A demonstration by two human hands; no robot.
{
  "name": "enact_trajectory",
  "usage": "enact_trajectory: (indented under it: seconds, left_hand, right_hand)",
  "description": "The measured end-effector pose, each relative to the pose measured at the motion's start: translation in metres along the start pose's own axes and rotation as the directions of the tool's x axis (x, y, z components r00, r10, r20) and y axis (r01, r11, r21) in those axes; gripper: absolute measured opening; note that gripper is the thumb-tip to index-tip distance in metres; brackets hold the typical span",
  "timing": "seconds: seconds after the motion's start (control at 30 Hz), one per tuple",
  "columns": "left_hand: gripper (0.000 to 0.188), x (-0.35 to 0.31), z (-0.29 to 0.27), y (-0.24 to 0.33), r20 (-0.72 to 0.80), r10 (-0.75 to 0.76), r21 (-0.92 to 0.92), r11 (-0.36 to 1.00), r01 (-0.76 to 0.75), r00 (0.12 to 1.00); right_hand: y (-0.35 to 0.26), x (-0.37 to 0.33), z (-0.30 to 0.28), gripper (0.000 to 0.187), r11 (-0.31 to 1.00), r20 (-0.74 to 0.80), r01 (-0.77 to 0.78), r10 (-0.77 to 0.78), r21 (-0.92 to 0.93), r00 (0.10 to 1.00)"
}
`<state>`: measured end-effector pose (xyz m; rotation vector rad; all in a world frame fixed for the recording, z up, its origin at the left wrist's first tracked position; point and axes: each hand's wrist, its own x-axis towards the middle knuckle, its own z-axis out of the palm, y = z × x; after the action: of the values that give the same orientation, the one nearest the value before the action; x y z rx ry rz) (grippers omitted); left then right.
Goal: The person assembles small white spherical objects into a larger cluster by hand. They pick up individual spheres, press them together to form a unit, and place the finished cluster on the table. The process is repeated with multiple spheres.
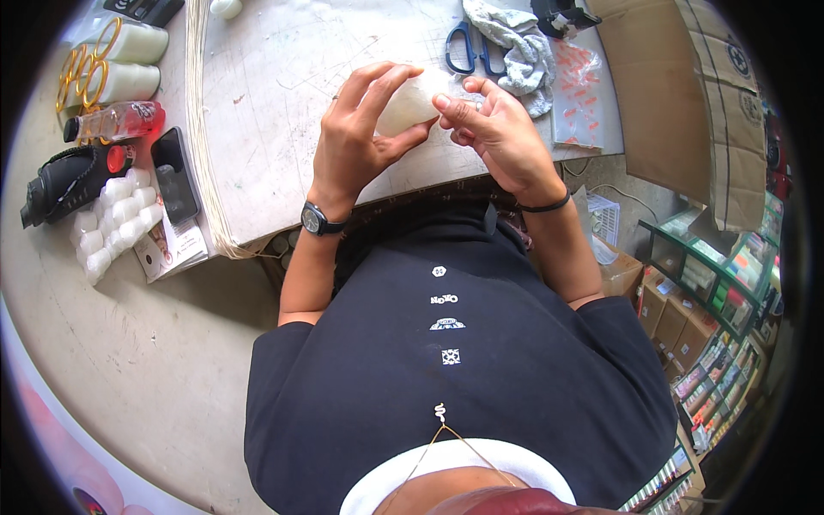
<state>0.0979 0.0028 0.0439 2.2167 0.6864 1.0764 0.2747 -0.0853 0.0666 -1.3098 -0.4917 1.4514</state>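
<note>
My left hand (360, 129) is wrapped around a white cylinder (408, 105) that looks like a pillar candle, held just above the table near its front edge. At the cylinder's right end, my right hand (506, 142) has thumb and fingers closed in a pinch. Whatever sits between those fingertips is too small to make out. Beyond the right hand lie blue-handled scissors (461, 51), partly covered by a crumpled grey cloth (525, 64). A clear plastic bag with small orange pieces (578, 99) rests right of the cloth.
A long bundle of cream strings (198, 112) runs along the table's left side. Further left are white cylinders with gold rings (137, 43), a red-labelled bottle (120, 122), a black flask (64, 182), a phone (176, 176) and packed white rounds (120, 215). Cardboard (661, 94) stands right.
</note>
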Motion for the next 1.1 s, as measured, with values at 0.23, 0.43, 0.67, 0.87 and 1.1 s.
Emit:
enact_trajectory:
  seconds: [0.23, 0.43, 0.67, 0.87, 1.1]
  left_hand:
    - [0.06, 0.004, -0.002, -0.001, 0.037, -0.02, -0.021, 1.0, 0.021, 0.999]
    - [0.067, 0.014, -0.016, -0.011, 0.071, -0.005, -0.033, 0.999, 0.007, 0.997]
    - [0.069, 0.007, -0.004, -0.02, -0.041, -0.202, -0.065, 0.978, 0.199, 0.979]
    - [0.067, 0.008, -0.005, -0.024, -0.025, -0.226, -0.1, 0.97, 0.223, 0.974]
    - [0.061, 0.012, -0.015, -0.025, 0.043, -0.212, -0.036, 0.976, 0.214, 0.976]
  right_hand:
    - [0.0, 0.008, -0.001, 0.077, 0.99, 0.021, -0.009, 0.012, -0.14, 1.0]
    - [0.016, 0.025, 0.018, 0.071, 0.894, -0.087, 0.256, -0.307, -0.367, 0.948]
    - [0.052, 0.073, 0.039, 0.048, 0.753, -0.16, 0.642, -0.658, -0.143, 0.736]
    - [0.049, 0.069, 0.03, 0.044, 0.761, -0.013, 0.645, -0.647, -0.068, 0.762]
    - [-0.019, 0.056, -0.088, 0.023, 0.553, -0.295, 0.568, -0.823, -0.61, 0.485]
